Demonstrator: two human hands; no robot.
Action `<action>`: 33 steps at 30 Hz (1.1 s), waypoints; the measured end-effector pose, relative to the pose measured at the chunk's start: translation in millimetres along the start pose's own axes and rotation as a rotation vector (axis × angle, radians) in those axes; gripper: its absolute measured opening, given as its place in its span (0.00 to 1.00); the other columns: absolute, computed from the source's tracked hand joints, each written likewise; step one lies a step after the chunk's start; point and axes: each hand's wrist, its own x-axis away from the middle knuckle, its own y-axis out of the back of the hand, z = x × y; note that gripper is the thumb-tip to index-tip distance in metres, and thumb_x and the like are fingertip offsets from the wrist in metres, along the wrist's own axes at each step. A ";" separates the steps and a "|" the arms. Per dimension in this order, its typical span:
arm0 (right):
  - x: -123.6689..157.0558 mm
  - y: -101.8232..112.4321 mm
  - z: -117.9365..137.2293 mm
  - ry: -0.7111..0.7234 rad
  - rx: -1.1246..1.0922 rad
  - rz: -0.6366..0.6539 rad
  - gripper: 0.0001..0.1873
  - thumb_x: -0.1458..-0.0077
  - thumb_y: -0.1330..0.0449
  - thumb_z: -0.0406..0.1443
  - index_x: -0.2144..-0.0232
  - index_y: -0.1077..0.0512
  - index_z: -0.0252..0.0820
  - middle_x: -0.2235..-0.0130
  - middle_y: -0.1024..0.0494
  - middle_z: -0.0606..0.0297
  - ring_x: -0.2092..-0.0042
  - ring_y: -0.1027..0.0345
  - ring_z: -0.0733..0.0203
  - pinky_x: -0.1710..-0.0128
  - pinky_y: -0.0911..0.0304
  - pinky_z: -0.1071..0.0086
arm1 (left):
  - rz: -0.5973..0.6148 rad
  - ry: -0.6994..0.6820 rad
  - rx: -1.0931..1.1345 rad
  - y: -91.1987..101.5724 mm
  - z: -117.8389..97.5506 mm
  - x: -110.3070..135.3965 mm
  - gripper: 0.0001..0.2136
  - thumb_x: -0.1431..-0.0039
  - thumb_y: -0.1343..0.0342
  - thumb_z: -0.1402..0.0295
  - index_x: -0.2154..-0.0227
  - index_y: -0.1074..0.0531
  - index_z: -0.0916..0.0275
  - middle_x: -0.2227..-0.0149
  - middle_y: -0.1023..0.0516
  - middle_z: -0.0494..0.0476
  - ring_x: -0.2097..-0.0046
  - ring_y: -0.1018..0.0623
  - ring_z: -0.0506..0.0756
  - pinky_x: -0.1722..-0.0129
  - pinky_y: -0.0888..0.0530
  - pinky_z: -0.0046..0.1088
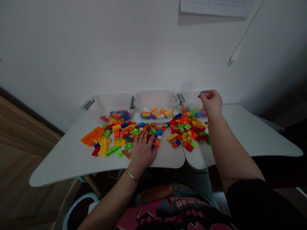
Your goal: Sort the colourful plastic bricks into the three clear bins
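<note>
My right hand (211, 101) is raised over the right-hand clear plastic box (192, 96), pinching a small blue toy brick (202, 92) between thumb and fingertips. Colourful building bricks lie inside that box. Palm down, my left hand (143, 148) rests on the loose pile of bricks (130, 129) at the middle of the table, its fingers stretched out over them. What lies beneath the palm is hidden. Behind the pile stand the middle clear box (155, 97), with yellow, orange and other bricks in it, and the left clear box (112, 101), holding mixed bricks.
A second heap of bricks (189, 127) spreads to the right, across the seam between two white table tops (168, 159). Larger orange (93, 135) and yellow pieces (104, 146) lie at the left. The wall (144, 48) rises right behind the boxes.
</note>
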 end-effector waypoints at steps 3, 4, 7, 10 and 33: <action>-19.0 -2.9 -4.3 -0.080 0.117 0.021 0.11 0.48 0.42 0.38 0.62 0.26 0.39 0.66 0.19 0.59 0.66 0.26 0.58 0.63 0.34 0.65 | 0.000 -0.004 0.003 0.2 -0.1 -0.7 0.25 0.37 0.49 0.59 0.39 0.33 0.62 0.36 0.36 0.72 0.36 0.34 0.69 0.37 0.41 0.55; -21.9 -4.7 -6.3 -0.096 0.168 0.053 0.12 0.48 0.41 0.38 0.62 0.25 0.38 0.65 0.18 0.58 0.65 0.26 0.57 0.62 0.33 0.65 | 0.001 -0.004 0.004 0.4 -0.1 -1.0 0.25 0.37 0.49 0.59 0.39 0.33 0.62 0.36 0.36 0.72 0.36 0.34 0.69 0.37 0.41 0.55; -24.2 -10.8 -13.8 -0.132 0.309 0.185 0.13 0.47 0.41 0.39 0.62 0.23 0.39 0.62 0.18 0.57 0.60 0.25 0.54 0.59 0.33 0.64 | 0.001 -0.002 0.009 1.1 -0.1 -1.7 0.25 0.37 0.49 0.58 0.40 0.32 0.61 0.36 0.36 0.72 0.36 0.34 0.69 0.37 0.41 0.55; -22.2 -16.4 -20.0 -0.192 0.470 0.320 0.16 0.48 0.40 0.41 0.60 0.21 0.41 0.58 0.18 0.57 0.56 0.25 0.51 0.57 0.34 0.62 | -0.001 -0.001 0.013 1.9 -0.3 -1.7 0.25 0.38 0.49 0.58 0.40 0.32 0.61 0.36 0.35 0.71 0.36 0.34 0.69 0.37 0.41 0.55; 50.9 7.1 -17.4 0.205 0.122 0.122 0.15 0.48 0.42 0.43 0.61 0.23 0.43 0.57 0.18 0.58 0.52 0.28 0.49 0.46 0.37 0.53 | 0.009 0.000 0.006 2.3 -0.4 -1.6 0.25 0.37 0.50 0.59 0.39 0.33 0.61 0.36 0.36 0.71 0.36 0.34 0.68 0.38 0.40 0.54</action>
